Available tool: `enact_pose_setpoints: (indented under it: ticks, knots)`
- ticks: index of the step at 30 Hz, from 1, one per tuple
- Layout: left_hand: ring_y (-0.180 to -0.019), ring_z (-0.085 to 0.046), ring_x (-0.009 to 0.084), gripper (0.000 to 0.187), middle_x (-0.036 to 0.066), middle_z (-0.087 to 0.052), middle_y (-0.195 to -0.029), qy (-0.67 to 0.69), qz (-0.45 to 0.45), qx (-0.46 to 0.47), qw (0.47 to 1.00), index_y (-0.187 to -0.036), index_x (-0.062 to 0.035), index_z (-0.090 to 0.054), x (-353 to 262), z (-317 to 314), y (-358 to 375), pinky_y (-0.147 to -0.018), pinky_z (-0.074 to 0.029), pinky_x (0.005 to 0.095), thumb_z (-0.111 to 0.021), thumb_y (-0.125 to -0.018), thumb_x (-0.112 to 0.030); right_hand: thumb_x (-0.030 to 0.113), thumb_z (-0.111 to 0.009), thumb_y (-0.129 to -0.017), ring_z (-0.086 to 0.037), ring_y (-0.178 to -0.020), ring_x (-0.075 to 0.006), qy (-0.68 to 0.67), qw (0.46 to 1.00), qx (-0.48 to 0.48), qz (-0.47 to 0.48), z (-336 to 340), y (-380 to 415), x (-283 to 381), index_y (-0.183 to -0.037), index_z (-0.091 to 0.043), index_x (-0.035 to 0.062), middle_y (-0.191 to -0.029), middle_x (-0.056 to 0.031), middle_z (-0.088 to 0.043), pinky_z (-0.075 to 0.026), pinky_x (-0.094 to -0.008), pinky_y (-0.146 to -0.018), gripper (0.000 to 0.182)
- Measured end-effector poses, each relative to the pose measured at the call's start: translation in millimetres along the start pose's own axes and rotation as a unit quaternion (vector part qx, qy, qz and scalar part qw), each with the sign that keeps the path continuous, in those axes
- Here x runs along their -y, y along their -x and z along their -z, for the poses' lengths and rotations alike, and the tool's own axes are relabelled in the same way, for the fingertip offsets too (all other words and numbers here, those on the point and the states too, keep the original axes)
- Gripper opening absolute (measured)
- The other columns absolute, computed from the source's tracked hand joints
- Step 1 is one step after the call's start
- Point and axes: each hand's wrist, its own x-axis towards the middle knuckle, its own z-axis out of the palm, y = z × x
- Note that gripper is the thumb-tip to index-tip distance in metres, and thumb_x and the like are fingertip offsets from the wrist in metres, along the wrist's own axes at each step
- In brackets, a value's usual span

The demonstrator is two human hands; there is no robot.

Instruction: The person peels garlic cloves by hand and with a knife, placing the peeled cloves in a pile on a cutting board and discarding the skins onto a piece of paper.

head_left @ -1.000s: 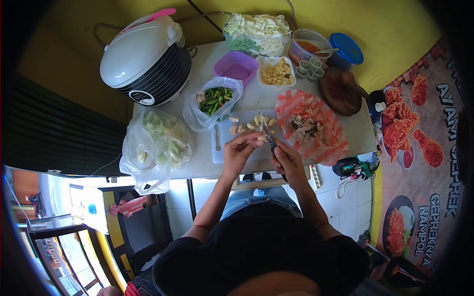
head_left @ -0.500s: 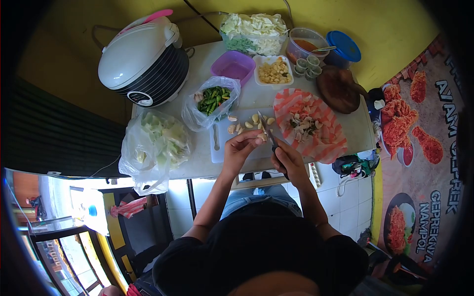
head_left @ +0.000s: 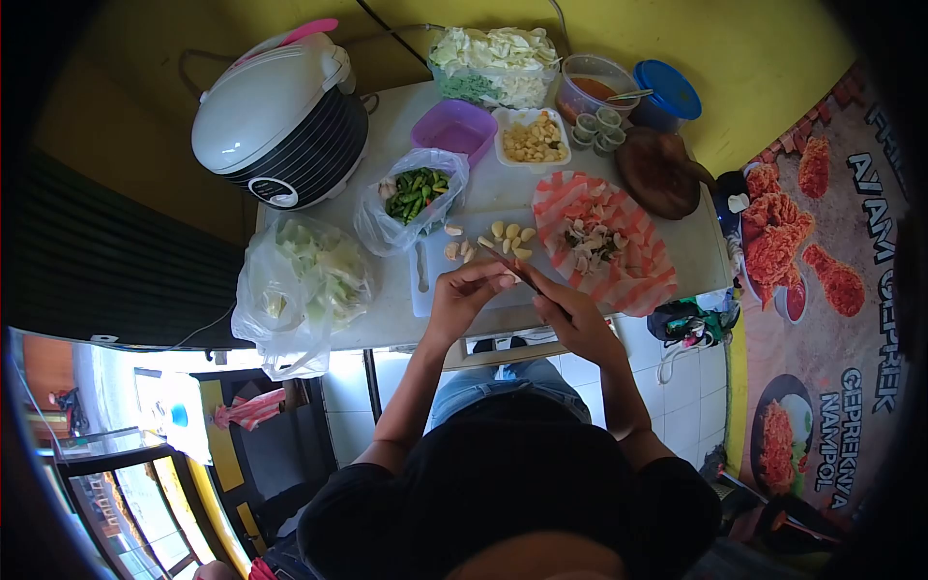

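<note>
My left hand (head_left: 468,297) pinches a small pale garlic clove, mostly hidden by its fingers, over the front of the white cutting board (head_left: 422,300). Wrapped round a knife (head_left: 508,262), my right hand (head_left: 572,314) holds the blade slanting up to the left, close to the clove. Behind my hands, several peeled cloves (head_left: 512,232) and some unpeeled ones (head_left: 452,250) lie on the board. Garlic skins (head_left: 594,242) rest on red-and-white paper (head_left: 645,278) to the right. A bag of green chillies (head_left: 418,196) is behind the board at the left.
A rice cooker (head_left: 280,116) and a bag of cabbage (head_left: 309,280) are at the left. Towards the back are a purple container (head_left: 454,128), a tray of chopped pieces (head_left: 532,138), shredded cabbage (head_left: 495,63), a sauce tub (head_left: 594,85), small cups (head_left: 599,126) and a brown mortar (head_left: 657,174).
The knife has tilted further left, its blade now lower across the clove near my left fingers. My right hand has turned and moved slightly to the right.
</note>
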Motion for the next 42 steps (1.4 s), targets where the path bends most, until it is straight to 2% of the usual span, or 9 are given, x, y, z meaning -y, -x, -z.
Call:
enact_pose_setpoints:
  ticks: [3, 6, 9, 12, 18, 21, 27, 33, 42]
  knots:
    - [-0.089, -0.06, 0.0144, 0.019, 0.009, -0.064, -0.099, 0.005, 0.007, 0.011, 1.0, -0.102, 0.0033, -0.063, 1, 1, 0, -0.083, -0.048, 0.0269, -0.06, -0.084, -0.001, 0.007, -0.047, -0.091, -0.055, -0.096, -0.0113, -0.012, 1.0, 0.009, 0.027, 1, -1, -2, -0.133, -0.041, 0.0064, -0.119, -0.0107, -0.056, -0.04, -0.023, -0.084, 0.043]
    - [-0.088, -0.06, 0.0138, 0.02, 0.009, -0.064, -0.099, 0.027, 0.038, 0.014, 0.999, -0.103, 0.0024, -0.063, -1, -3, 1, -0.082, -0.048, 0.0267, -0.059, -0.085, -0.004, 0.008, -0.046, -0.092, -0.053, -0.082, -0.0088, -0.047, 0.998, -0.022, 0.036, -3, 0, -9, -0.133, -0.041, 0.0055, -0.102, -0.0069, -0.06, -0.041, -0.0214, -0.075, 0.042]
    - [-0.089, -0.06, 0.014, 0.022, 0.009, -0.064, -0.099, 0.087, 0.043, 0.006, 0.995, -0.106, 0.002, -0.062, 6, -4, -1, -0.083, -0.048, 0.0272, -0.06, -0.085, -0.004, 0.01, -0.045, -0.093, -0.043, -0.069, -0.0052, -0.122, 0.992, -0.017, -0.031, -4, 4, -12, -0.134, -0.04, 0.0054, -0.081, -0.0003, -0.052, -0.037, -0.0186, -0.064, 0.042]
    - [-0.088, -0.061, 0.0146, 0.024, 0.009, -0.065, -0.099, 0.131, 0.043, 0.008, 0.99, -0.108, 0.0019, -0.061, 10, -5, -1, -0.084, -0.048, 0.0277, -0.061, -0.084, -0.004, 0.016, -0.044, -0.095, -0.038, -0.065, -0.0043, -0.188, 0.981, -0.041, -0.009, -11, 5, -16, -0.134, -0.039, 0.0024, -0.072, 0.0032, -0.041, -0.032, -0.0176, -0.059, 0.042]
    - [-0.089, -0.062, 0.0153, 0.024, 0.011, -0.065, -0.098, 0.042, -0.002, -0.028, 0.999, -0.106, 0.0034, -0.061, 0, -19, 3, -0.081, -0.05, 0.0271, -0.062, -0.082, -0.001, 0.014, -0.044, -0.095, -0.035, -0.063, -0.0035, -0.161, 0.983, -0.085, -0.027, -18, 6, -8, -0.135, -0.038, 0.0049, -0.07, 0.0044, -0.037, -0.031, -0.0167, -0.058, 0.042]
    - [-0.09, -0.062, 0.0156, 0.023, 0.011, -0.065, -0.097, -0.054, -0.038, -0.048, 0.997, -0.105, 0.0054, -0.061, -1, -19, 3, -0.079, -0.05, 0.0268, -0.062, -0.083, -0.001, 0.015, -0.043, -0.095, -0.034, -0.063, -0.0034, -0.171, 0.983, -0.068, -0.024, -18, 8, -3, -0.135, -0.038, 0.0051, -0.07, 0.0042, -0.037, -0.031, -0.0166, -0.059, 0.042]
    - [-0.092, -0.062, 0.0173, 0.023, 0.012, -0.063, -0.101, -0.021, -0.034, -0.029, 0.999, -0.108, 0.0075, -0.058, -6, -20, 0, -0.083, -0.048, 0.0278, -0.056, -0.087, -0.001, 0.016, -0.043, -0.095, -0.038, -0.063, -0.0043, -0.166, 0.981, -0.096, -0.024, -19, 7, -1, -0.135, -0.037, 0.0024, -0.07, 0.0028, -0.041, -0.032, -0.0176, -0.057, 0.043]
    - [-0.098, -0.059, 0.0168, 0.025, 0.013, -0.061, -0.107, -0.007, -0.06, -0.043, 0.997, -0.11, 0.008, -0.056, 0, -21, -5, -0.088, -0.046, 0.0279, -0.054, -0.087, 0.0, 0.013, -0.042, -0.095, -0.038, -0.064, -0.0069, -0.208, 0.975, -0.081, -0.018, -18, 5, 6, -0.139, -0.031, 0.0059, -0.07, 0.0013, -0.04, -0.035, -0.019, -0.062, 0.046]
    - [-0.098, -0.058, 0.0153, 0.02, 0.011, -0.063, -0.105, -0.086, -0.083, -0.05, 0.992, -0.104, 0.0035, -0.063, -6, -17, -10, -0.084, -0.045, 0.0268, -0.057, -0.085, 0.0, 0.012, -0.043, -0.094, -0.042, -0.064, -0.0077, -0.012, 0.997, -0.074, 0.001, -16, -1, -1, -0.138, -0.032, 0.0066, -0.069, -0.0013, -0.045, -0.037, -0.0206, -0.061, 0.046]
